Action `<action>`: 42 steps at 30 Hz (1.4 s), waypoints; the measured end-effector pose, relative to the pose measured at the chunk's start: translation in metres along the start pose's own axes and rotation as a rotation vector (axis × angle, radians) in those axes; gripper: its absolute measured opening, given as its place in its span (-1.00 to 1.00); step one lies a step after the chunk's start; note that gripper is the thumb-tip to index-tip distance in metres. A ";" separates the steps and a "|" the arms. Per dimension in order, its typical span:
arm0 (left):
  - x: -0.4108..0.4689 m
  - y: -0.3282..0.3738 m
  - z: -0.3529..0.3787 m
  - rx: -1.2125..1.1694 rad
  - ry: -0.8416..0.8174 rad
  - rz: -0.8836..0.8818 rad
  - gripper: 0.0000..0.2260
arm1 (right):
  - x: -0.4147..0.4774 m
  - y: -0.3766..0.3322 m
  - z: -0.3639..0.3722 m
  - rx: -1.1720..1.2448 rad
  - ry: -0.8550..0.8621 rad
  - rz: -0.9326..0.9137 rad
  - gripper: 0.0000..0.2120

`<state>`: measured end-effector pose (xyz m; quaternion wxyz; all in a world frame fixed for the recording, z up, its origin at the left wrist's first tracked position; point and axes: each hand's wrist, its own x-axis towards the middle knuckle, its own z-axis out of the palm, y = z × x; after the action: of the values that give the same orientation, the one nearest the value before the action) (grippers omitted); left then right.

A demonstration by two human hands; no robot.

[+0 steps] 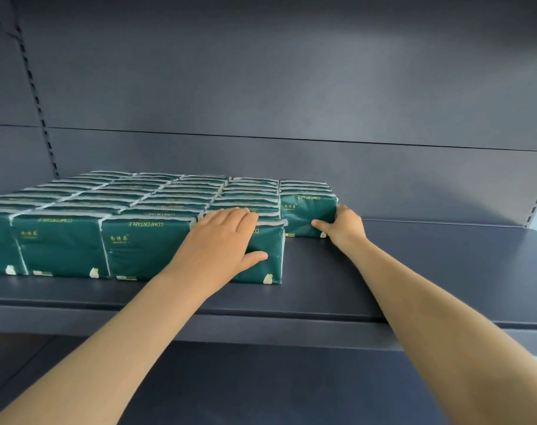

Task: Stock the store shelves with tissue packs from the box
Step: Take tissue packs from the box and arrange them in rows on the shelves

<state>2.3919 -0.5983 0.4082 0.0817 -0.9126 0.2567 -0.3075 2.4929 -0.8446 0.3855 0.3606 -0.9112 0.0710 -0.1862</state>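
Several rows of green tissue packs (144, 240) stand upright on the dark shelf (414, 271), filling its left half. My left hand (224, 240) holds the front pack of the fourth row (270, 268), fingers over its top and thumb on its face. Farther back on the right, a short row of packs stands against the back wall. My right hand (343, 225) grips the right end of its front pack (307, 216), thumb across the green face. The box is out of view.
The shelf's back panel (291, 102) rises behind the packs, with slotted uprights (37, 96) at the left and far right. Bare shelf surface extends right of the packs. A lower shelf (261, 388) lies beneath my forearms.
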 end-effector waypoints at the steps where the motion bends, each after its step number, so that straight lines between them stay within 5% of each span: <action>1: 0.000 0.002 -0.002 -0.019 0.001 0.004 -0.49 | -0.004 0.000 -0.002 -0.019 -0.014 0.003 -0.55; 11: 0.006 -0.007 -0.034 -0.002 -0.157 0.027 -0.54 | -0.070 -0.020 -0.049 -0.516 -0.148 -0.040 -0.34; 18: -0.009 -0.022 -0.083 -0.008 -0.081 -0.056 -0.64 | -0.127 -0.066 -0.107 -0.874 -0.238 -0.209 -0.51; 35: -0.215 0.026 -0.281 0.101 0.190 -0.278 -0.65 | -0.360 -0.142 -0.211 -0.826 0.006 -0.406 -0.57; 42: -0.298 0.051 -0.287 0.118 0.077 -0.240 -0.67 | -0.446 -0.135 -0.188 -0.753 -0.103 -0.417 -0.50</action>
<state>1.9951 -0.4848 0.4666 0.0880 -0.9179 0.1298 -0.3644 2.0082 -0.7466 0.4753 -0.0395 -0.9821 -0.0697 -0.1704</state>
